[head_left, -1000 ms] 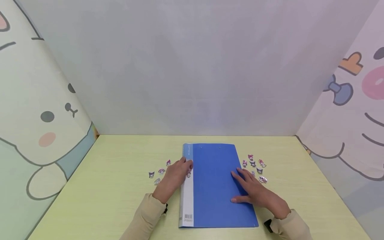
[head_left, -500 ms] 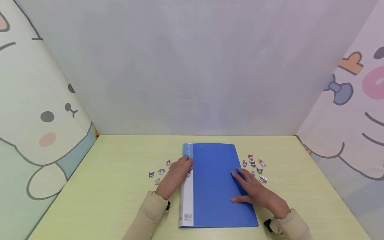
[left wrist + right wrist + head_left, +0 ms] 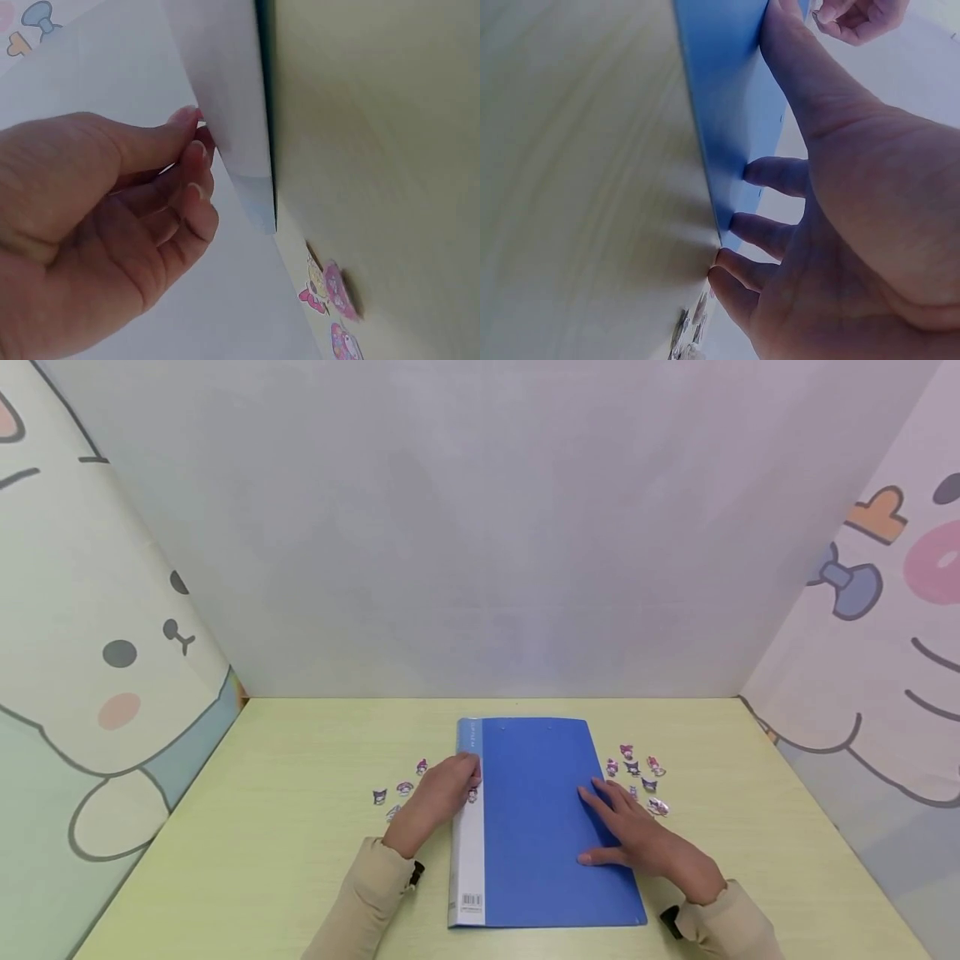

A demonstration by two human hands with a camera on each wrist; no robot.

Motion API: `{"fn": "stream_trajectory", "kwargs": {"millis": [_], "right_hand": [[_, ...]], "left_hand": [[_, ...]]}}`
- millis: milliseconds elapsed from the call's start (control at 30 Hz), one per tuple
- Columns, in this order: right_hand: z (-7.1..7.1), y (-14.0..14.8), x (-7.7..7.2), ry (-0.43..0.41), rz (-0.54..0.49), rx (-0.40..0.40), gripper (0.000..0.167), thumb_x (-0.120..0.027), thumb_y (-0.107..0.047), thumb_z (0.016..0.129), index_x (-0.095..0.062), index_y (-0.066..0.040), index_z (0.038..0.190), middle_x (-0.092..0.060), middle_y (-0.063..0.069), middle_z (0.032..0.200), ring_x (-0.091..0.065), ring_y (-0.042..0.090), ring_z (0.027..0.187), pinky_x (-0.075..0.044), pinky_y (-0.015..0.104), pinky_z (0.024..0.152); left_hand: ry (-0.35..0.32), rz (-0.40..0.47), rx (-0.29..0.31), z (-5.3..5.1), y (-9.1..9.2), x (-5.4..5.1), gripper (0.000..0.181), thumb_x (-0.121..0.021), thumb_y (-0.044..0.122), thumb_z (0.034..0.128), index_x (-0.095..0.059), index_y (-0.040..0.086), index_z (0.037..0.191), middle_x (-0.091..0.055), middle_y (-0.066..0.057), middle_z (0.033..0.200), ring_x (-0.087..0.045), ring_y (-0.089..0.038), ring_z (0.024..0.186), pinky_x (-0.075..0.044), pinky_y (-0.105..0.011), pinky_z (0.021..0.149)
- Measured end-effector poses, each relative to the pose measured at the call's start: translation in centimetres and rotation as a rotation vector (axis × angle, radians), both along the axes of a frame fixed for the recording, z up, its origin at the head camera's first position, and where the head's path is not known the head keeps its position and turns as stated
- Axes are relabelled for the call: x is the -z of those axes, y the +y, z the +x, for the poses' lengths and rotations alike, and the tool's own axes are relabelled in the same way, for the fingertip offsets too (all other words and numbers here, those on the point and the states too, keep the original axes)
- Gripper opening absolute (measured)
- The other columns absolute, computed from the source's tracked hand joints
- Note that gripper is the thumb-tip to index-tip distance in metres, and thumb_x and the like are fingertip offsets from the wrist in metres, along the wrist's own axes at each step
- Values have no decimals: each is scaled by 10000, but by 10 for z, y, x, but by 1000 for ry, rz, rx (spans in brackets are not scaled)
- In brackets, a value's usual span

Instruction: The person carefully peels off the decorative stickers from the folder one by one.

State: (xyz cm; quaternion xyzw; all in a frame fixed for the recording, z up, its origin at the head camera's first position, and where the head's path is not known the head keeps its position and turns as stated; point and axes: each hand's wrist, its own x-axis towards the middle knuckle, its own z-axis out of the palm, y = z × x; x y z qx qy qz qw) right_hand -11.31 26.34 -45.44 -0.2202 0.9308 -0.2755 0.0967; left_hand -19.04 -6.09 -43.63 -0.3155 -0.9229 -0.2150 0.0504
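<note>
A blue folder (image 3: 536, 827) with a white-and-light-blue spine strip (image 3: 471, 852) lies closed on the table. My left hand (image 3: 442, 789) is at the upper part of the strip, thumb and fingertips together, pinching a small sticker (image 3: 200, 115); only a pinkish edge of it shows in the left wrist view. Just below those fingers, one character sticker (image 3: 472, 795) sits on the strip. With fingers spread, my right hand (image 3: 637, 835) rests on the folder's right edge; in the right wrist view its thumb and some fingertips touch the blue cover (image 3: 727, 97).
Several small character stickers (image 3: 404, 788) lie on the table left of the folder, partly hidden by the left hand. More stickers (image 3: 648, 785) are scattered beside the right hand. A pale wall (image 3: 480, 568) rises behind the table, with cartoon-printed panels (image 3: 112, 693) at the sides.
The left hand has shifted slightly over the strip, its fingers turning inward so the pinkish sticker seen half a second ago is now mostly hidden. The right hand and folder have stayed in place.
</note>
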Motion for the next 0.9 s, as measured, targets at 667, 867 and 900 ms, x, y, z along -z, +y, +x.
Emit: {"fn": "stream_trajectory", "kwargs": {"millis": [667,867,900], "right_hand": [[-1,1,4,53,-2,-14,938,-783,-464,884,-362,46,1550,-267,362,1569,-228,657,1401,-288,804,1013],[-1,3,8,70,-13,-18,948,-770,-505,882,-362,16,1560,-274,357,1563,-241,656,1391,-287,808,1004],[-1,4,10,74,-12,-18,950,-763,-516,885,-359,12,1563,-273,352,1563,-244,653,1390,-288,807,1005]], "left_hand": [[76,-47,41,1,-2,-2,193,-705,-148,847,-657,39,844,-586,-57,834,-560,-206,799,-522,-301,690],[128,-110,61,0,-4,-3,238,-704,-182,808,-630,44,814,-579,-50,813,-556,-197,766,-506,-272,656],[124,-115,62,0,-5,-2,227,-701,-174,821,-633,42,818,-587,-52,815,-561,-199,767,-510,-275,659]]}}
